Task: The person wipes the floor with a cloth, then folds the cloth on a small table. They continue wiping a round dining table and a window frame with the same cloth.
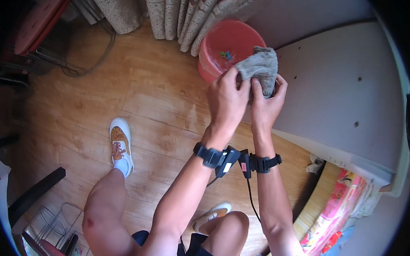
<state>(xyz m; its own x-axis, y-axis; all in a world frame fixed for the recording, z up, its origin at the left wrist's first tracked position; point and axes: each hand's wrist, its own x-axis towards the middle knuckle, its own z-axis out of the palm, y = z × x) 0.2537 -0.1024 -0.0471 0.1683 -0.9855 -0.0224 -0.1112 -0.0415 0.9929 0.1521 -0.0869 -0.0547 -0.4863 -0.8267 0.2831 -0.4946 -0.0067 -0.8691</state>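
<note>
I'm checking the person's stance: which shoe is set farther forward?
The left shoe, out in plain view; the right shoe sits farther back, partly hidden.

A grey cloth (262, 64) masks part of a red bucket's (230, 31) rim and of the right hand (268, 108); blue-green bits (226, 55) inside are too small to identify. A bent knee (233, 226) covers part of one shoe (220, 212), while the top edge crops the curtain (173, 13) and a red seat (42, 23).

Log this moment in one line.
left hand: holding grey cloth | right hand: holding grey cloth | nearby: red bin
</note>
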